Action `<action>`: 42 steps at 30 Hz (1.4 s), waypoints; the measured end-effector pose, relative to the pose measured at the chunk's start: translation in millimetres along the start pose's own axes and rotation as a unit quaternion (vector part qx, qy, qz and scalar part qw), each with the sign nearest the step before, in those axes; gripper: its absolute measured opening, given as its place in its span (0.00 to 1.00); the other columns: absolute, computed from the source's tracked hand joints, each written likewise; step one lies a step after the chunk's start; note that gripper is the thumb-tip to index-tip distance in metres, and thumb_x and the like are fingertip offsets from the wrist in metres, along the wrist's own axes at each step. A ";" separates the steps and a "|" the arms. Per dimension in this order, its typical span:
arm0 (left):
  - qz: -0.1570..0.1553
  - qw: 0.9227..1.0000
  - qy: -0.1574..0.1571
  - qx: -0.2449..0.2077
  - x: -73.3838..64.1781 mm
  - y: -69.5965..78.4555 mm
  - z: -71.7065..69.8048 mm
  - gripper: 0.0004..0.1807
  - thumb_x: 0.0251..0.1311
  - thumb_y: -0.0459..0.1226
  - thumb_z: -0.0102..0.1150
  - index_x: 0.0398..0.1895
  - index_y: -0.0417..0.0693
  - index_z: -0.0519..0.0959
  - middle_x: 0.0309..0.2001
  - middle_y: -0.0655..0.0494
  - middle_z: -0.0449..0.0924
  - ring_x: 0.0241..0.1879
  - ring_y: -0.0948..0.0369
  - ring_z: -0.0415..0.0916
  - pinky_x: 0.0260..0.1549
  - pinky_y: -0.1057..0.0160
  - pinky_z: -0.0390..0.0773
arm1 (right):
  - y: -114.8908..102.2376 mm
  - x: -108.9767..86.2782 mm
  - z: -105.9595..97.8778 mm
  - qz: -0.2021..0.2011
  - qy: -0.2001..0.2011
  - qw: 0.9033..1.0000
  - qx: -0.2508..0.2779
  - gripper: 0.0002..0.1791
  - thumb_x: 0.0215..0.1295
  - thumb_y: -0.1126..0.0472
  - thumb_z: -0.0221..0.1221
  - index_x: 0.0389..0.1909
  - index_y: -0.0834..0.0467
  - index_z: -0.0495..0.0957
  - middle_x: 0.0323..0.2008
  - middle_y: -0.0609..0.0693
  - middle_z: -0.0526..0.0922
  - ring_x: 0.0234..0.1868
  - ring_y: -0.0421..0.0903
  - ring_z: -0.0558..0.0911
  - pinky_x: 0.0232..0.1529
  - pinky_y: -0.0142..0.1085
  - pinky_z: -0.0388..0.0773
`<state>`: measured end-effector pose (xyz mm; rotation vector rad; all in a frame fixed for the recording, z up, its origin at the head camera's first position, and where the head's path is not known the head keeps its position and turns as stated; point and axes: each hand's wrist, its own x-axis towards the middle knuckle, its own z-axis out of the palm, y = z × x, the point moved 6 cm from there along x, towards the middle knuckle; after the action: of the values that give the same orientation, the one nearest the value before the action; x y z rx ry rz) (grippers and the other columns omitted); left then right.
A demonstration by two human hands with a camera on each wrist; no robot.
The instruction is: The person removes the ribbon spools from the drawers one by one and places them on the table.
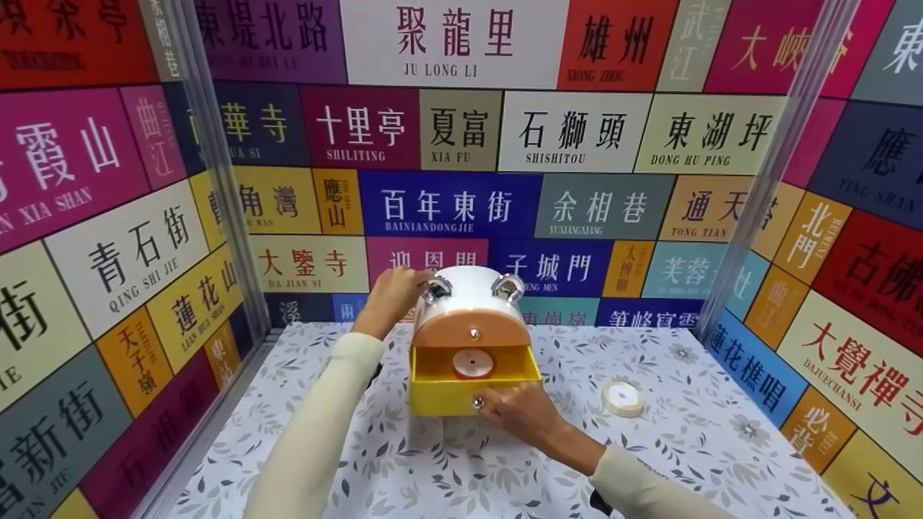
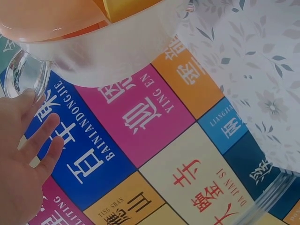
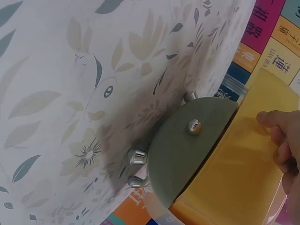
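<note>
A small rounded storage box (image 1: 472, 285), white with an orange upper front (image 1: 447, 331), stands on the table. Its yellow drawer (image 1: 443, 398) is pulled out, and a round white-and-red spool (image 1: 473, 362) lies inside. My left hand (image 1: 395, 299) holds the clear, shiny ring (image 2: 42, 77) on the box's upper left, its other fingers loosely spread in the left wrist view. At the drawer's front, my right hand (image 1: 523, 414) pinches the silver knob (image 1: 478, 404). Below the drawer, the right wrist view shows a grey-green half-round panel (image 3: 187, 154) with its own knob (image 3: 194, 126).
A pale spool (image 1: 623, 399) lies on the table to the right of the box. The table wears a leaf-patterned white cover (image 1: 692, 447). Walls of colourful sign panels (image 1: 451, 205) close in the back and both sides, with clear strips at the corners.
</note>
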<state>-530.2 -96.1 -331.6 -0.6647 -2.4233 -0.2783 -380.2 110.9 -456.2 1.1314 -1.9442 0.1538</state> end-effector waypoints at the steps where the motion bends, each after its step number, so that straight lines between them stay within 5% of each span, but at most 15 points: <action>1: 0.000 1.000 0.000 -0.001 -0.4 -0.3 0.3 0.07 0.72 0.36 0.62 0.42 0.54 0.88 0.33 0.47 0.89 0.29 0.47 0.85 0.29 0.50 0.84 | -0.5 0.0 0.2 0.004 -0.002 1.000 0.005 0.10 0.52 0.65 0.74 0.30 0.51 0.83 0.16 0.39 0.79 0.14 0.35 0.73 0.17 0.25 0.67; 34: -0.024 1.000 -0.016 0.000 -3.3 -4.6 4.5 0.10 0.75 0.38 0.59 0.48 0.56 0.89 0.33 0.48 0.88 0.28 0.51 0.82 0.29 0.55 0.83 | -17.2 -3.2 -8.9 -0.010 0.010 1.000 0.005 0.09 0.51 0.64 0.75 0.29 0.50 0.85 0.14 0.38 0.77 0.13 0.34 0.72 0.16 0.24 0.64; 42: -0.029 0.999 -0.026 -0.001 -3.0 -3.2 4.5 0.11 0.77 0.40 0.57 0.51 0.57 0.89 0.35 0.50 0.89 0.30 0.52 0.83 0.32 0.57 0.85 | -22.1 -2.6 -11.6 -0.018 0.011 1.000 -0.001 0.08 0.52 0.63 0.75 0.32 0.50 0.86 0.17 0.39 0.81 0.13 0.35 0.73 0.16 0.25 0.70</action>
<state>-532.0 -98.5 -337.1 -0.6116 -2.4948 -0.2912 -355.8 105.4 -457.4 1.1579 -1.9030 0.1439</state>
